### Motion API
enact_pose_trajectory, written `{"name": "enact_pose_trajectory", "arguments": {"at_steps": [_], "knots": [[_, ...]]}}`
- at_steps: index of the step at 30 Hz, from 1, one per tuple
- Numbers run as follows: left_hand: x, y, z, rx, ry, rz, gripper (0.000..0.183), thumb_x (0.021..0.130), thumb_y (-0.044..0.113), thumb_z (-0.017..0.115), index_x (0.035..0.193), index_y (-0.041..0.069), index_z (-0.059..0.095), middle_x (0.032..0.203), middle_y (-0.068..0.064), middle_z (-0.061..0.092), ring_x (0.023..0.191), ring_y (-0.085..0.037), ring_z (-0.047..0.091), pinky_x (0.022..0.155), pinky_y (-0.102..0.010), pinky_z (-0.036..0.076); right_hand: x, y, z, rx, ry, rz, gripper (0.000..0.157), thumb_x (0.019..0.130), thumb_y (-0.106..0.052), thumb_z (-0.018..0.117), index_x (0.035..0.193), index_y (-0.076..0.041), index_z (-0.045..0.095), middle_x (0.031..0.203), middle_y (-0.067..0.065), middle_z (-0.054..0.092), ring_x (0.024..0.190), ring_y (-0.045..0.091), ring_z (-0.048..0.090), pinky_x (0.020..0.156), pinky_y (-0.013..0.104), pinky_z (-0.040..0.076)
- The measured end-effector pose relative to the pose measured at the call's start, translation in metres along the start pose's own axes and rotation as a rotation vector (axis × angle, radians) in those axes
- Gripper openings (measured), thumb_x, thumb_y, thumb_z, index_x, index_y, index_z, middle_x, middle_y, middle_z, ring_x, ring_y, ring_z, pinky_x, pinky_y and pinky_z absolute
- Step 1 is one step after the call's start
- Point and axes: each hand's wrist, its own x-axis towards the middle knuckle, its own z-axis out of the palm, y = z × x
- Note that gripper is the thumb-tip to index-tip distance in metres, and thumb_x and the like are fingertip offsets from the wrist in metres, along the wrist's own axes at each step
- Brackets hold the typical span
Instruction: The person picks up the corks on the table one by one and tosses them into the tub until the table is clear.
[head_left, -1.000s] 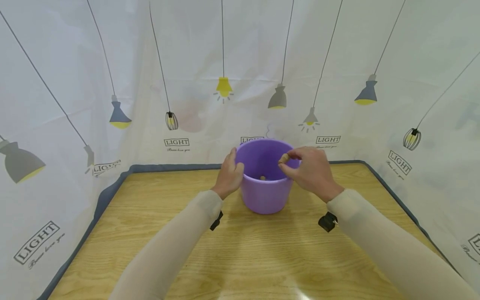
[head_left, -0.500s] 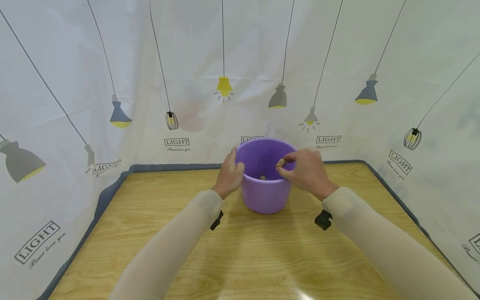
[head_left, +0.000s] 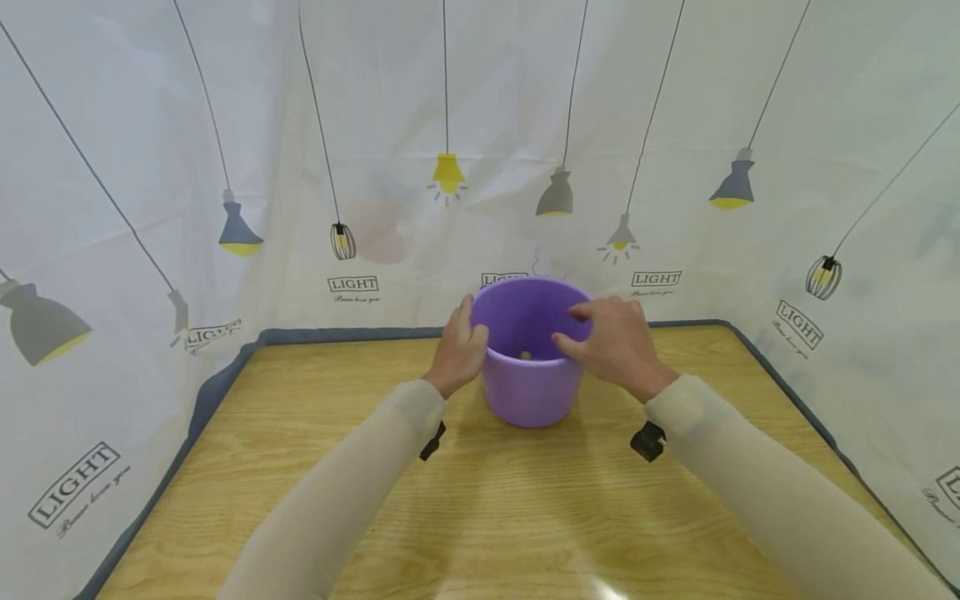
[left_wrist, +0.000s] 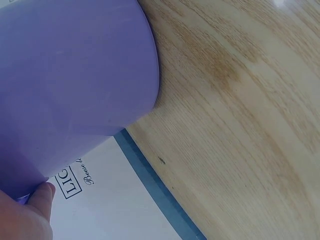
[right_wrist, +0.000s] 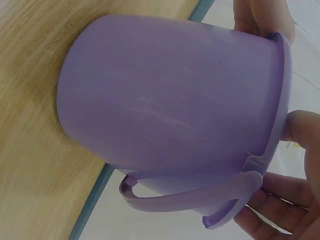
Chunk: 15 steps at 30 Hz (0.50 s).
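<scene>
A purple bucket [head_left: 532, 392] stands upright on the table, its mouth facing up. My left hand [head_left: 457, 350] grips its rim on the left side; in the left wrist view part of that hand [left_wrist: 27, 215] shows at the bucket's edge. Over the right side of the rim is my right hand [head_left: 618, 342], thumb and forefinger spread apart with nothing between them. Its other fingers [right_wrist: 282, 205] lie by the rim near the handle in the right wrist view. Inside the bucket a small tan piece [head_left: 526, 356] shows at the bottom; the near wall hides the rest.
The bucket's handle [right_wrist: 185, 200] hangs down on its right side. A wood-grain table [head_left: 465, 508] lies under everything. White cloth [head_left: 405, 108] printed with lamps encloses the back and sides, with a blue band [head_left: 360, 335] along the table's edge.
My right hand moved slightly left over the bucket, then its thumb and forefinger parted and let go of the small tan cork-like piece. The left hand and bucket stayed still.
</scene>
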Motion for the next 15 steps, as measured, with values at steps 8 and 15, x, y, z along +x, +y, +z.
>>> {"name": "enact_pose_trajectory", "arguments": {"at_steps": [8, 15], "knots": [[0.000, -0.001, 0.000, -0.005, 0.003, 0.000, 0.069, 0.100, 0.018, 0.035, 0.163, 0.001, 0.016, 0.165, -0.021, 0.026, 0.152, -0.033, 0.026, 0.125, -0.047, 0.021, -0.006, 0.001, 0.000, -0.004, 0.029, -0.035, 0.051, 0.087, -0.041, 0.076, 0.119, -0.001, 0.074, 0.113, 0.018, 0.074, 0.107, 0.039, 0.064, 0.097, 0.057, 0.039], [0.002, -0.003, -0.001, 0.009, 0.014, 0.025, 0.068, 0.099, 0.019, 0.038, 0.162, 0.001, 0.020, 0.163, -0.022, 0.031, 0.150, -0.034, 0.030, 0.124, -0.047, 0.024, -0.015, 0.002, -0.002, 0.000, 0.040, -0.041, 0.055, 0.089, -0.045, 0.074, 0.123, -0.001, 0.071, 0.119, 0.019, 0.072, 0.110, 0.039, 0.063, 0.097, 0.058, 0.041]]}}
